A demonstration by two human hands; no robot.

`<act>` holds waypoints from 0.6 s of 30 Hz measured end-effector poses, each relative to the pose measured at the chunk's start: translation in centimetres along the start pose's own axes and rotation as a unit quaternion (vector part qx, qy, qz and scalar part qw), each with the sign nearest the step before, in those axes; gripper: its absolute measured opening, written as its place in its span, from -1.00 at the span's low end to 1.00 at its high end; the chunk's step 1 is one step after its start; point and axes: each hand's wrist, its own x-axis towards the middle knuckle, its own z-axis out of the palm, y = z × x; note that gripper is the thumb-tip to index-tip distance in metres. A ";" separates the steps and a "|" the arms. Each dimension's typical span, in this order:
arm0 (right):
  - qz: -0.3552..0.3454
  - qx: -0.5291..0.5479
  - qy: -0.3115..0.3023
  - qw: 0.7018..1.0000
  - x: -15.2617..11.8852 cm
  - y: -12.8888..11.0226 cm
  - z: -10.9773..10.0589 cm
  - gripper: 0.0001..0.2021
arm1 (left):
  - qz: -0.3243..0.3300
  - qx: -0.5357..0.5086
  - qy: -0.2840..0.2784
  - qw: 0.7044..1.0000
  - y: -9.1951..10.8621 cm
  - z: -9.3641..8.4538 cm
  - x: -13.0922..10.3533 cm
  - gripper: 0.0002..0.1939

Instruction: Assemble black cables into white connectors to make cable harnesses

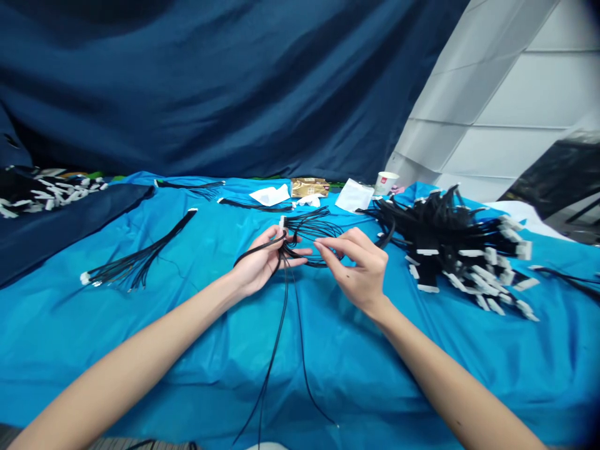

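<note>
My left hand grips a bunch of thin black cables where they gather, palm up, over the blue cloth. The cables loop away beyond my fingers, one white connector sticking up at the top. Two loose ends trail down toward me. My right hand hovers just right of the bunch, fingers bent and apart, fingertips close to the loops and to my left fingertips; I cannot tell if it pinches a strand.
A big heap of black cables with white connectors lies at the right. A straight cable bundle lies left. Further back are more bundles, white paper, a gold packet, a paper cup. Dark blue drape behind.
</note>
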 end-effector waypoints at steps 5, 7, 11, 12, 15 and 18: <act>-0.003 0.007 0.000 1.000 -0.1 0.1 0.0 -0.93 | -0.001 -0.004 -0.003 1.000 0.1 0.0 0.0 -0.97; -0.003 0.007 -0.002 1.000 -0.1 0.1 0.0 -0.93 | -0.002 -0.004 0.000 1.000 0.1 0.1 0.0 -0.97; 0.003 0.001 -0.003 1.000 -0.1 0.1 0.0 -0.93 | -0.003 -0.005 0.001 1.000 0.1 0.0 0.0 -0.98; 0.006 0.001 -0.003 1.000 -0.1 0.1 0.0 -0.93 | -0.004 -0.004 -0.001 1.000 0.1 0.0 0.0 -0.98; 0.016 0.007 -0.002 1.000 -0.1 0.0 0.0 -0.93 | -0.004 0.000 -0.005 1.000 0.0 0.0 0.0 -0.98; 0.024 0.015 -0.002 1.000 -0.1 0.0 0.0 -0.92 | -0.004 0.006 -0.012 1.000 0.0 0.0 0.0 -0.98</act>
